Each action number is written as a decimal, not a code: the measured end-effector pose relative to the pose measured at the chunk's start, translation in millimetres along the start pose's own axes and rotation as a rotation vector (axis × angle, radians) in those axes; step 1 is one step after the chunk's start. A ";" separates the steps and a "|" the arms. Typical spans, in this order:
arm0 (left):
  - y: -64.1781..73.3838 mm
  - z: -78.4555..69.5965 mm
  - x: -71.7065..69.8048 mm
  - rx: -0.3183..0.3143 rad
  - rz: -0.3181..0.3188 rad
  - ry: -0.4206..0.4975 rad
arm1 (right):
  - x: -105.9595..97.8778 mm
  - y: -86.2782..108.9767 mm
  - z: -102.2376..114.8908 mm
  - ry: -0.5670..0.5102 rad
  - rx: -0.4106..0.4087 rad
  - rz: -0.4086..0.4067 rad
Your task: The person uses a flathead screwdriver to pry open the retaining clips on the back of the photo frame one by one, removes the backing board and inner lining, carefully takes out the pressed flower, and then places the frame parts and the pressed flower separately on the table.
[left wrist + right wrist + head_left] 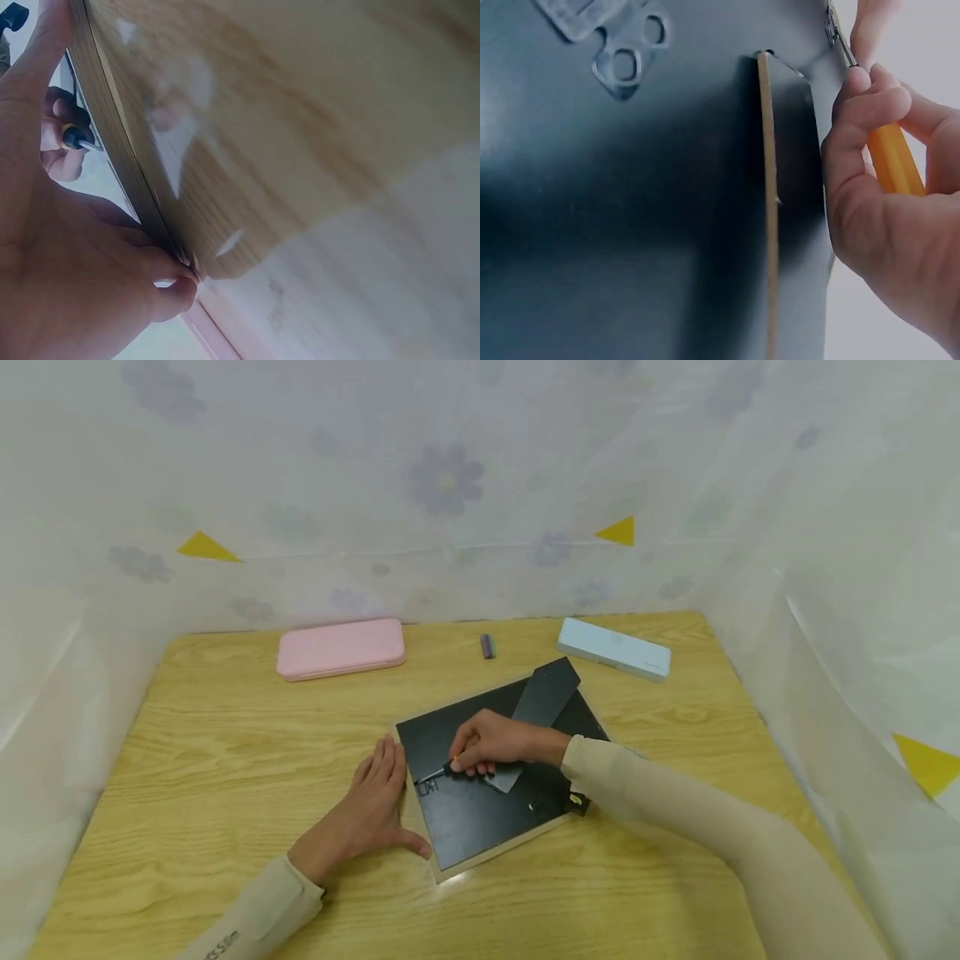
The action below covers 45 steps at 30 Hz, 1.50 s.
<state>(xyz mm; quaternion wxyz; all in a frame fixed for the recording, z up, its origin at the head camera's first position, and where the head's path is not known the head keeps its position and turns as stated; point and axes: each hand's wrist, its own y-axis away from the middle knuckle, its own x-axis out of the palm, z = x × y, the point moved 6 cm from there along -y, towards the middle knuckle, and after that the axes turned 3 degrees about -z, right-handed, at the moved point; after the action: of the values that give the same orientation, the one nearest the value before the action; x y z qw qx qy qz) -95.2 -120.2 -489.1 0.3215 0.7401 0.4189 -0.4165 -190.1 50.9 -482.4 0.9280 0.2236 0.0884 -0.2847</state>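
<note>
A picture frame lies face down on the table, its black backing board (480,827) up, with a black easel leg (551,693) slanting across it. My right hand (491,743) grips a screwdriver (895,159) by its yellow-and-black handle. The metal shaft points left, its tip at small metal hardware (427,787) near the board's left edge. Along that left edge rests my left hand (371,814), fingers extended and thumb by the near corner. In the left wrist view, its fingertips touch the wooden frame edge (124,150).
At the back lie a pink case (341,649), a small dark cylinder-like item (487,646) and a light blue case (613,648). A metal hanger (579,802) shows at the frame's near right side. White flowered sheeting (442,552) surrounds the wooden table (225,735).
</note>
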 end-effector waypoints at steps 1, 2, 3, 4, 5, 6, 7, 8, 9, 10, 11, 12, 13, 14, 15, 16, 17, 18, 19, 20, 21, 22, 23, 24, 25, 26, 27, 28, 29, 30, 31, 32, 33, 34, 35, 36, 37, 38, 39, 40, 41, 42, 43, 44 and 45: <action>-0.2 -0.3 0.1 0.000 0.002 0.002 | 0.2 0.2 0.0 0.002 -0.002 0.003; -0.4 -0.6 0.2 0.001 0.002 0.002 | 0.4 0.4 0.9 0.006 -0.008 0.004; -0.7 -0.8 0.4 0.002 0.002 0.001 | 0.7 0.7 1.8 0.014 -0.013 0.005; -0.9 -1.0 0.4 0.002 0.001 -0.005 | 1.0 0.9 3.3 0.024 -0.021 0.007; -1.0 -0.9 0.7 0.001 0.003 -0.012 | 1.6 1.2 5.5 0.036 -0.034 0.008; -1.2 -0.9 0.9 0.000 0.003 -0.020 | 2.3 1.7 8.6 0.051 -0.048 0.011; -1.2 -1.0 0.9 0.001 0.000 -0.024 | 3.2 1.9 11.7 0.071 -0.062 0.014; -1.2 -1.1 1.0 0.002 -0.002 -0.025 | 4.1 2.4 15.2 0.096 -0.076 0.015; -1.2 -1.1 1.0 0.003 -0.003 -0.027 | 5.1 2.9 18.4 0.122 -0.086 0.015; -1.3 -1.3 1.2 0.003 -0.002 -0.028 | 6.1 3.4 22.3 0.150 -0.096 0.013; -1.3 -1.5 1.1 0.004 -0.004 -0.030 | 7.2 3.9 26.1 0.174 -0.106 0.009; -1.4 -1.8 0.9 0.005 -0.007 -0.033 | 8.4 4.3 29.7 0.200 -0.108 0.002; -1.5 -2.2 0.7 0.006 -0.010 -0.035 | 9.8 4.6 32.9 0.223 -0.106 -0.004; -1.6 -2.4 0.6 0.007 -0.010 -0.038 | 11.2 5.0 36.0 0.248 -0.101 -0.012; -1.7 -2.7 0.6 0.007 -0.011 -0.042 | 12.8 5.5 39.3 0.266 -0.093 -0.019; -1.8 -3.1 0.6 0.008 -0.012 -0.046 | 14.4 5.9 42.4 0.288 -0.086 -0.026; -1.9 -3.3 0.6 0.009 -0.012 -0.049 | 15.9 6.2 45.7 0.306 -0.080 -0.032; -2.1 -3.7 0.7 0.010 -0.011 -0.050 | 17.5 6.5 49.1 0.331 -0.074 -0.037; -2.3 -4.0 0.8 0.011 -0.009 -0.051 | 18.8 6.7 52.7 0.354 -0.073 -0.044; -2.5 -4.0 1.0 0.010 -0.007 -0.049 | 20.0 6.6 56.2 0.385 -0.077 -0.051; -2.6 -4.2 1.1 0.009 -0.005 -0.046 | 21.1 6.5 60.0 0.411 -0.078 -0.056; -2.7 -4.3 0.9 0.009 -0.004 -0.043 | 22.3 5.7 62.9 0.438 -0.081 -0.061; -2.9 -4.3 1.0 0.007 -0.002 -0.038 | 23.3 5.3 66.3 0.457 -0.084 -0.064; -3.0 -4.4 0.9 0.006 -0.001 -0.034 | 24.7 4.9 69.6 0.479 -0.090 -0.066; -3.1 -4.4 1.0 0.005 0.001 -0.028 | 26.3 4.4 72.6 0.497 -0.096 -0.068; -3.2 -4.3 1.0 0.003 0.004 -0.020 | 28.1 4.1 75.5 0.516 -0.098 -0.069; -3.2 -4.3 1.0 0.002 0.007 -0.017 | 29.8 3.9 78.4 0.528 -0.097 -0.070; -3.2 -4.3 1.1 0.001 0.011 -0.013 | 31.8 3.9 81.1 0.540 -0.098 -0.068; -3.3 -4.2 1.3 0.003 0.012 -0.007 | 33.7 4.3 84.3 0.555 -0.098 -0.066; -3.4 -4.0 1.4 0.005 0.012 0.000 | 35.7 4.2 86.8 0.575 -0.102 -0.065; -3.3 -3.8 1.7 0.002 0.017 0.003 | 37.5 4.0 88.9 0.593 -0.102 -0.064; -3.2 -3.3 1.9 -0.001 0.020 0.004 | 39.2 4.0 91.3 0.610 -0.108 -0.062; -3.2 -2.8 2.1 -0.002 0.022 0.003 | 40.6 3.9 93.5 0.624 -0.117 -0.059; -3.2 -2.4 2.4 -0.005 0.024 0.005 | 41.8 3.5 95.1 0.636 -0.125 -0.054; -3.2 -2.0 2.6 -0.005 0.024 0.006 | 42.7 3.2 96.4 0.645 -0.132 -0.053; -3.1 -1.8 2.6 -0.010 0.027 0.006 | 43.5 2.9 97.5 0.653 -0.141 -0.051; -2.9 -1.6 2.5 -0.011 0.028 0.006 | 44.1 2.7 98.7 0.658 -0.146 -0.049; -2.8 -1.6 2.2 -0.009 0.024 0.007 | 44.6 2.4 99.8 0.664 -0.151 -0.047; -2.7 -1.7 1.9 -0.008 0.025 0.008 | 45.2 2.0 100.4 0.669 -0.153 -0.047; -2.6 -1.9 1.7 -0.008 0.026 0.009 | 45.9 1.5 100.8 0.673 -0.153 -0.046; -2.5 -2.1 1.2 -0.003 0.022 0.007 | 46.5 1.1 101.4 0.680 -0.151 -0.046; -2.5 -2.3 1.0 -0.003 0.023 0.007 | 47.4 0.6 102.1 0.689 -0.149 -0.047; -2.6 -2.4 0.8 0.000 0.020 0.008 | 48.4 -0.1 102.6 0.695 -0.145 -0.047; -2.7 -2.4 0.9 -0.003 0.023 0.009 | 49.8 -0.8 103.4 0.702 -0.143 -0.048; -2.8 -2.2 1.0 -0.005 0.025 0.014 | 51.3 -1.7 104.2 0.709 -0.141 -0.047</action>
<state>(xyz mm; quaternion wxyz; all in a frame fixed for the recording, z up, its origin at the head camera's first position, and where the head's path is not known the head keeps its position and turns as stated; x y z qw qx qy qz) -96.7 -116.8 -489.4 0.3255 0.7474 0.4130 -0.4061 -145.1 -23.9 -405.8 0.8459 0.2418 0.4294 -0.2039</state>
